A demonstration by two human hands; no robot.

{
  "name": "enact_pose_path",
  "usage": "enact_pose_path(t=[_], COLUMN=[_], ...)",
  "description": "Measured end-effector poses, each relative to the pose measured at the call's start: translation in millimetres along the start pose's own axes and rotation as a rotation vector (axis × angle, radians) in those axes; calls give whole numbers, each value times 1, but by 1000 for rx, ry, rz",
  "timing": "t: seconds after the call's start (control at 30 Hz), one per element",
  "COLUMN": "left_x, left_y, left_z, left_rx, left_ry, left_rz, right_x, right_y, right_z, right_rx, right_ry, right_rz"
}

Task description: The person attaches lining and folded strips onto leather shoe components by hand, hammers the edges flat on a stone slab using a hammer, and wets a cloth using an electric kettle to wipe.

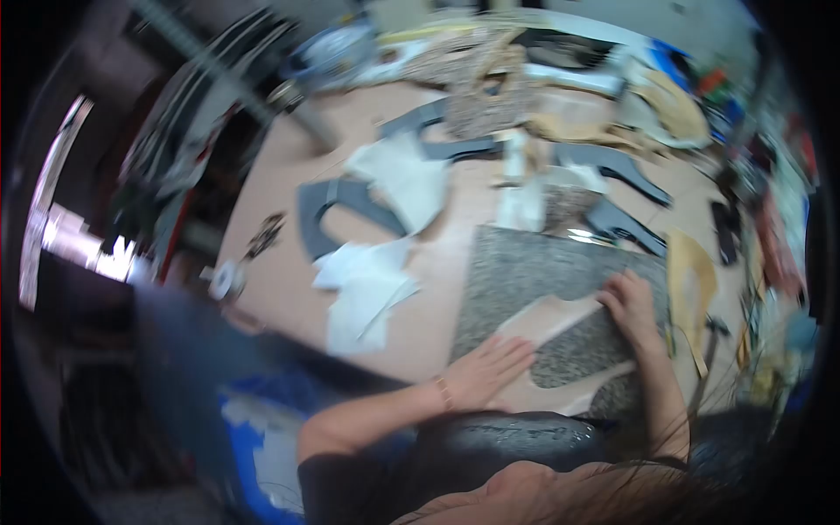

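Note:
A pale, curved cut piece (553,321) lies on a dark grey speckled slab (507,271) near the table's front edge. My left hand (494,372) rests flat on the left part of the piece, its fingers stretched out and a thin bracelet at the wrist. At the upper right end of the piece is my right hand (628,304), fingers curled and bent down to its tip; whatever lies between those fingertips is too small to make out. The piece's lower arm (569,395) reaches right below an opening that shows the slab.
White sheets (372,284) and grey curved pieces (311,214) lie left of the slab. Behind it are more grey pieces (617,166) and brown textured material (490,79). A tan piece (691,284) and a hammer-like tool (713,337) lie right. A post (306,118) stands back left.

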State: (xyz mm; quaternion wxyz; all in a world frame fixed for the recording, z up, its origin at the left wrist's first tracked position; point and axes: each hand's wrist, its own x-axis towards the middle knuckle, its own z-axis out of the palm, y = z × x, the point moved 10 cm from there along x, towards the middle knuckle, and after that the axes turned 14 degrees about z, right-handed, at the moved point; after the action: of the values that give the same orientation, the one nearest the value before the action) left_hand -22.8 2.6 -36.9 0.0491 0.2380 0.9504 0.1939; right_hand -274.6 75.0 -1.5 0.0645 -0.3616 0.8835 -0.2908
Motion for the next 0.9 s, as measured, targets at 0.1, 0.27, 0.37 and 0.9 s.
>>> enact_pose_path(t=[0.1, 0.27, 0.37, 0.9], left_x=[-18, -31, -31, 10], left_y=[17, 21, 22, -357], left_z=[3, -6, -15, -278], left_rx=[170, 180, 87, -497], left_ry=[-94, -8, 93, 1487], left_rz=[68, -34, -55, -383], right_x=[-1, 5, -2, -4], right_y=[18, 34, 32, 56], right_z=[-20, -26, -35, -39], right_rx=[85, 139, 175, 312], right_ry=[53, 51, 188, 323], right_rz=[77, 134, 125, 204])
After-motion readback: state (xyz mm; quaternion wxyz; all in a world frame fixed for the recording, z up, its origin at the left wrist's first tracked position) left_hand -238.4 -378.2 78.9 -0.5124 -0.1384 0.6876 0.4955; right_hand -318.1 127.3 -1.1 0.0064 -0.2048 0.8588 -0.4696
